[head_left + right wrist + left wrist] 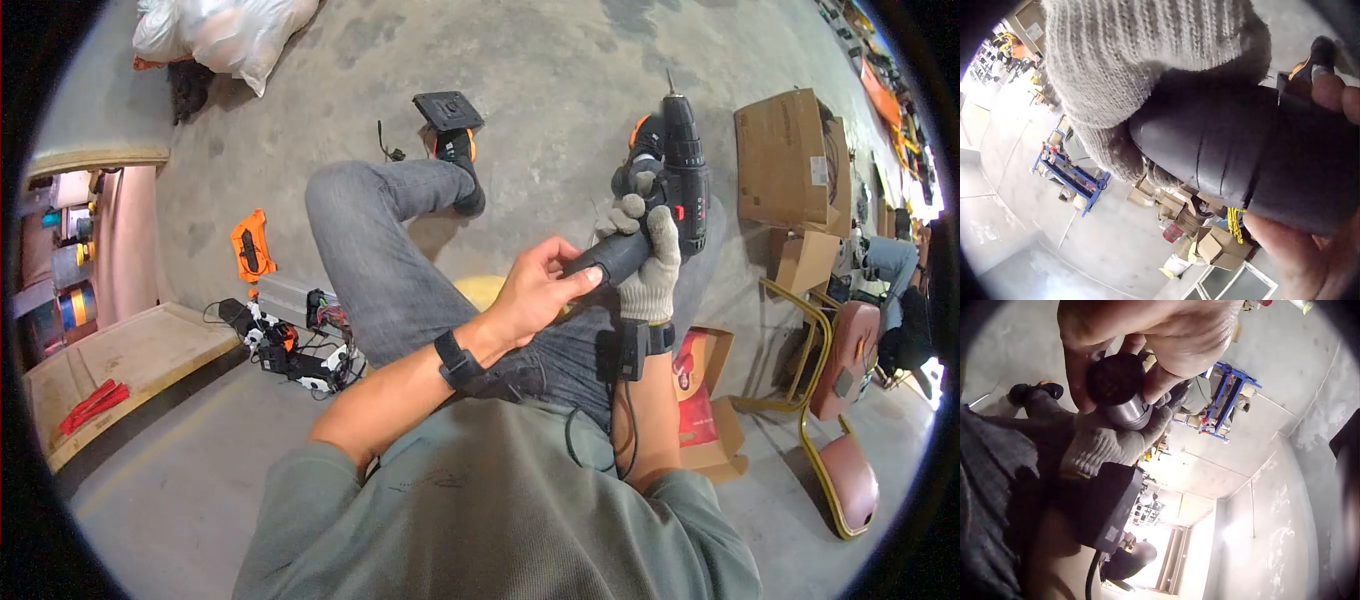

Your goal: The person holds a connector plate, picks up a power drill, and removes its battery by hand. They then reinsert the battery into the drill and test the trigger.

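A black cordless drill (685,175) lies across the right side of my lap, a thin bit at its tip directed away from me. My gloved right hand (652,275) grips its handle, the light knitted fingers curled round it near the drill body. With thumb and fingers, my bare left hand (530,295) pinches the black battery end (612,262) of the handle. In the left wrist view the round dark end (1115,381) of that part sits between the bare fingers. The right wrist view has the glove (1147,50) wrapped over the black handle (1210,137), bare fingertips at its other end.
Left of my legs are an orange case (252,246), robot parts with cables (290,350) and a wooden bench (150,355) bearing red strips. Cardboard boxes (785,160), an opened red-lined box (698,390) and a chair (845,360) stand right. A black flat device (448,110) lies ahead.
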Demonstrator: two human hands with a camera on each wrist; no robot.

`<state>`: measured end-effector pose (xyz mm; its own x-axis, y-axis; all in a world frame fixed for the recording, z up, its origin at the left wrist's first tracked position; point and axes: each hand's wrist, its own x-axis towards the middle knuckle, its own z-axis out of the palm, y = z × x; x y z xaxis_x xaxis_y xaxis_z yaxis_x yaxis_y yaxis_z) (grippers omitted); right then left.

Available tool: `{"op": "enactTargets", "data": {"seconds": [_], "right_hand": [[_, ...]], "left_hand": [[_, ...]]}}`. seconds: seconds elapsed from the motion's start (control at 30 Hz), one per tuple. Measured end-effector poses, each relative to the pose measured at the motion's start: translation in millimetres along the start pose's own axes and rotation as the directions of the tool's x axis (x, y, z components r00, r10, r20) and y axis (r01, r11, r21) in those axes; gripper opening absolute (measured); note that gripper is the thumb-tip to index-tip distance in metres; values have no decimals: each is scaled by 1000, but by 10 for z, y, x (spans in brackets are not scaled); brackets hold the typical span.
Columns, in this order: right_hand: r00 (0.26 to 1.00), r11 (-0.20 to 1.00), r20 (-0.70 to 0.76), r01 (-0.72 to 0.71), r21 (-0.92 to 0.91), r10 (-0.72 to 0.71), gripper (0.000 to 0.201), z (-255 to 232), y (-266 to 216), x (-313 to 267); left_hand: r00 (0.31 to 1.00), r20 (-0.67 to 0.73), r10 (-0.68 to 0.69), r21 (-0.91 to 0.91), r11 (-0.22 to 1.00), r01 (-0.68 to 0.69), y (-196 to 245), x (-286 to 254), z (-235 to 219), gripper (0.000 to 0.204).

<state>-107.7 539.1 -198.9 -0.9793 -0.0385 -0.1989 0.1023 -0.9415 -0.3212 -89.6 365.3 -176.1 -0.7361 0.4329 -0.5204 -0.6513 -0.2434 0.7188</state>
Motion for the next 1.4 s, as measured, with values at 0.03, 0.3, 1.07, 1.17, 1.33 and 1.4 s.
{"op": "enactTargets", "data": {"seconds": [0.03,0.3,1.07,1.17,1.33,1.4], "right_hand": [[1000,1000,0,-1,4,1,49,-1,7,-9],[985,994,-166,30,-107,-48,49,65,33,-15],[988,998,-142,50,-28,-54,40,100,11,110],[990,998,-127,61,-13,-62,41,120,13,104],[989,998,-138,59,3,-58,41,107,26,86],[991,998,-122,57,-33,-61,39,153,28,69]], "left_hand": [[1000,1,-6,10,1000,6,1,-22,8,23],[1000,1,-31,-65,997,31,-22,-83,35,21],[998,31,-47,-78,996,49,79,3,84,20],[999,23,-45,-99,994,47,73,5,89,19],[998,33,-51,-75,996,53,64,-10,57,19],[996,45,-71,-99,992,75,77,-34,84,19]]}}
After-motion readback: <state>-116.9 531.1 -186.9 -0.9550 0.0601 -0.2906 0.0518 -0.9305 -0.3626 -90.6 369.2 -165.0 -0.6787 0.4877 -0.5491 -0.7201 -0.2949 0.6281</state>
